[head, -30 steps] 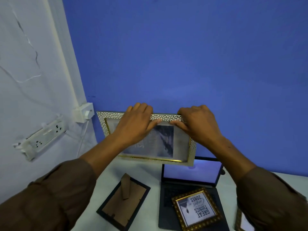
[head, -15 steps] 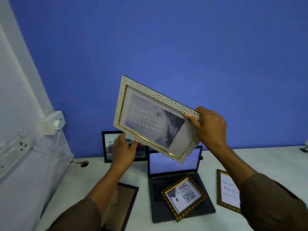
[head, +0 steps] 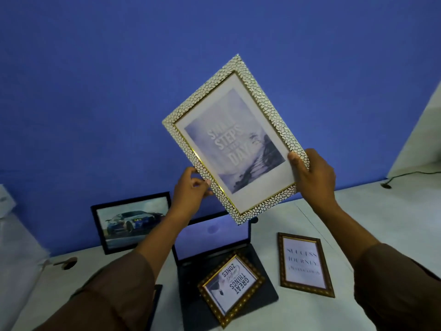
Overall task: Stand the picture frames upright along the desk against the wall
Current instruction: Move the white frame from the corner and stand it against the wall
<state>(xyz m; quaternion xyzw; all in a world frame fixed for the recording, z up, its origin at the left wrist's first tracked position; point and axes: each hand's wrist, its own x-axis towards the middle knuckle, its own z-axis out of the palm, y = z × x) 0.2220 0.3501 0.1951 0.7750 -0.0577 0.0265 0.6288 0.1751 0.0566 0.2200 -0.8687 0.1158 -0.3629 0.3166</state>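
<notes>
Both hands hold a white pebble-textured frame (head: 235, 139) with a gold inner edge up in the air, tilted, in front of the blue wall. My left hand (head: 191, 189) pinches its lower left edge and my right hand (head: 312, 174) grips its lower right corner. A black frame with a car picture (head: 132, 222) stands upright against the wall at the left. A gold-brown frame reading "Great Things" (head: 231, 286) lies on the laptop. Another brown frame with text (head: 304, 263) lies flat on the desk to the right.
An open dark laptop (head: 210, 240) sits in the middle of the white desk (head: 372, 218). A black frame's corner (head: 156, 297) shows beside my left sleeve. A cable (head: 405, 175) runs along the far right of the desk. A white side wall (head: 9, 235) borders the left.
The white frame was lifted off the desk from against the wall and turned from landscape toward portrait, now higher and further right. The view shifted right, uncovering the car frame.
</notes>
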